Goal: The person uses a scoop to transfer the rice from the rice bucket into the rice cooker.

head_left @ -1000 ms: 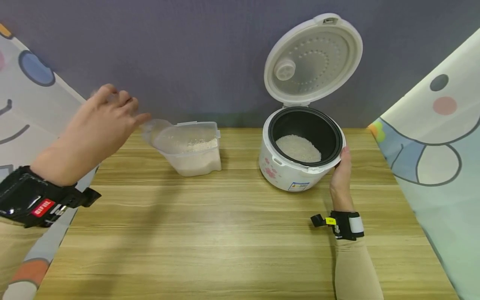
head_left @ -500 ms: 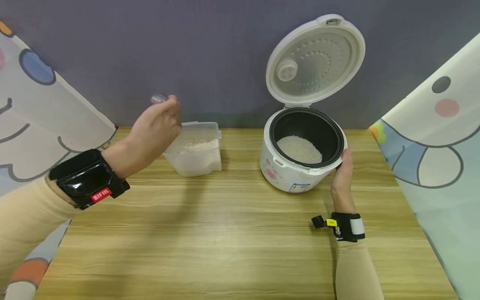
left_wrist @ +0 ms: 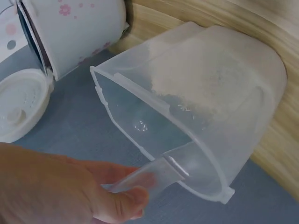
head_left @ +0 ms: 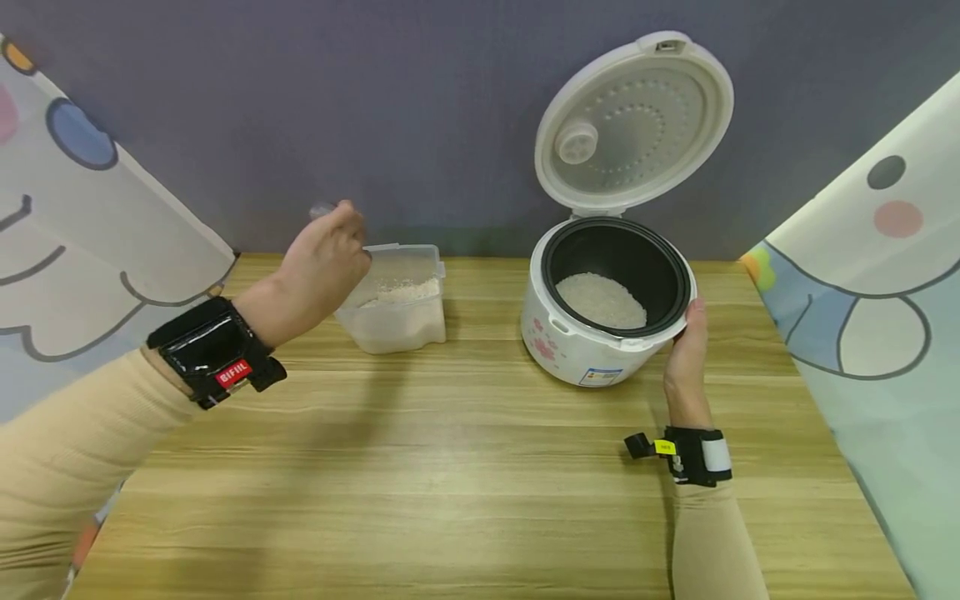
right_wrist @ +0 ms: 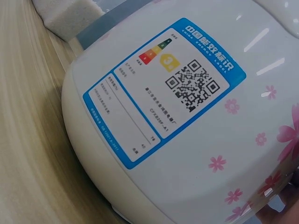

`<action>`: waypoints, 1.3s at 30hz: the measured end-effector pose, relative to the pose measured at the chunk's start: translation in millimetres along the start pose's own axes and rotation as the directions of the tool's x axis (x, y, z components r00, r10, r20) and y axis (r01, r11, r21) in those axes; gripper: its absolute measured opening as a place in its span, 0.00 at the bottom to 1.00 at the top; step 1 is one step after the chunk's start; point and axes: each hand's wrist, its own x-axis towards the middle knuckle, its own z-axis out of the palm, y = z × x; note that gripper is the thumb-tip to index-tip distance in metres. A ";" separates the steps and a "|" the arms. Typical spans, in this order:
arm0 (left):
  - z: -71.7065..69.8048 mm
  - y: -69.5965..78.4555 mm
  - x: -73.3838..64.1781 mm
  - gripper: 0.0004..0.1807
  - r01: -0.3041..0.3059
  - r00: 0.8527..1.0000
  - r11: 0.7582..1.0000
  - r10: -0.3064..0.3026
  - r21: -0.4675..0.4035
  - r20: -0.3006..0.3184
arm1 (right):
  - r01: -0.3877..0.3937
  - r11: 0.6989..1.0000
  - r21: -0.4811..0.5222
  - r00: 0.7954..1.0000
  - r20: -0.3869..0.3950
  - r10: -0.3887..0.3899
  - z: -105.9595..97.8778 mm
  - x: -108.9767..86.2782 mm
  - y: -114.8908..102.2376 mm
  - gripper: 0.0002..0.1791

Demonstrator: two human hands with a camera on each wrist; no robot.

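At the back left stands a translucent plastic container with rice inside. My left hand is over its left end, pinching the clear plastic handle of a scoop between thumb and fingers. The scoop's head sits inside the container's mouth, partly seen through its wall. Right of it is a white rice cooker with pink flowers; white rice lies in its black inner pot. My right hand grips the cooker's right side, thumb near the rim, fingers mostly hidden.
The cooker's lid stands raised at the back. A grey wall rises right behind the wooden table. Cartoon-printed sheets flank both sides. An energy label is stuck on the cooker's front.
My left hand has swung right, from beside the container's left end to over its mouth, the handle end showing above the fist. The right hand stays on the cooker.
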 end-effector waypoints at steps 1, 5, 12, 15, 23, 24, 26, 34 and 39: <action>2.1 0.7 -0.1 0.05 0.003 1.000 1.000 -0.003 -0.010 -0.008 | 0.003 1.000 0.000 1.000 0.005 -0.003 -0.2 0.0 -0.3 0.28; 12.1 3.1 -2.0 0.06 0.020 0.999 0.998 -0.023 -0.068 -0.041 | 0.005 1.000 0.005 1.000 0.007 -0.005 -0.2 -0.2 -1.2 0.27; 24.4 5.3 -12.0 0.06 0.045 0.999 0.971 -0.040 -0.236 0.025 | 0.015 1.000 -0.012 1.000 0.026 -0.015 0.4 -0.4 -0.4 0.28; 26.2 5.4 -14.8 0.06 0.053 0.999 0.959 -0.050 -0.280 0.020 | 0.009 1.000 -0.007 1.000 0.026 -0.008 1.1 -0.8 -0.5 0.28; 37.7 3.6 -23.8 0.14 0.121 0.990 0.909 -0.084 -0.398 0.110 | 0.012 1.000 -0.005 1.000 0.015 -0.012 1.5 -1.1 0.2 0.28; 38.7 3.7 -24.4 0.15 0.125 0.990 0.907 -0.088 -0.403 0.110 | 0.012 1.000 -0.006 1.000 0.015 -0.012 1.4 -0.8 0.6 0.28; 39.7 3.7 -24.8 0.14 0.130 0.990 0.902 -0.093 -0.412 0.108 | 0.003 1.000 -0.005 1.000 0.006 -0.003 1.6 -0.6 0.8 0.28; 49.0 -2.4 -27.2 0.24 0.180 0.977 0.787 -0.073 -0.590 0.201 | 0.001 1.000 -0.001 1.000 -0.003 -0.001 1.2 -1.2 0.4 0.28; 54.9 -2.0 -31.5 0.26 0.201 0.975 0.723 -0.086 -0.661 0.203 | 0.010 1.000 -0.004 1.000 0.006 -0.010 0.1 -0.9 0.7 0.28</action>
